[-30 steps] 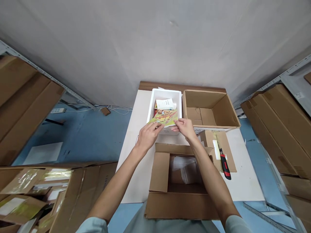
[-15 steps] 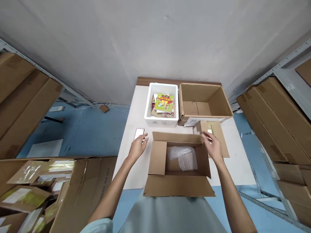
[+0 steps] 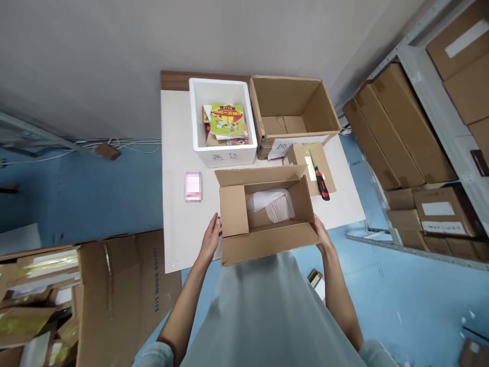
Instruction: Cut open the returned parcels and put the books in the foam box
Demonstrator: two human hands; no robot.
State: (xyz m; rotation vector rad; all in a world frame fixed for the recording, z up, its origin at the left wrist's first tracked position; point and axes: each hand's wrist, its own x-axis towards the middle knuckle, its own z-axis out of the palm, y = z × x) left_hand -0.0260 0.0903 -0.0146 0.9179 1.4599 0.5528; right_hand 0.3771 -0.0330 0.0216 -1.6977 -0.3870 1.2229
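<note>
An open cardboard box (image 3: 234,209) sits in front of me at the near edge of the table, flaps folded out. Inside it lies a clear plastic packet (image 3: 280,208) with something pale and ribbed. My left hand (image 3: 211,238) presses against the box's left side. On the opposite side my right hand (image 3: 323,235) grips the right end, its fingers partly hidden by the box. A red and black utility knife (image 3: 321,183) rests on a flat piece of cardboard (image 3: 327,165) beyond the right hand. To the left lies a phone (image 3: 193,187), its screen blurred.
Behind the box stand a white foam box (image 3: 229,156) with several books (image 3: 227,121) and a larger open carton (image 3: 298,133). Shelving with cartons (image 3: 405,132) rises on the right. A big carton of parcels (image 3: 126,285) stands at the lower left, beside the table (image 3: 175,224).
Both hands have come down to the sides of the cardboard box, which is now slightly turned. My view has shifted rightward, and the utility knife now shows on the cardboard.
</note>
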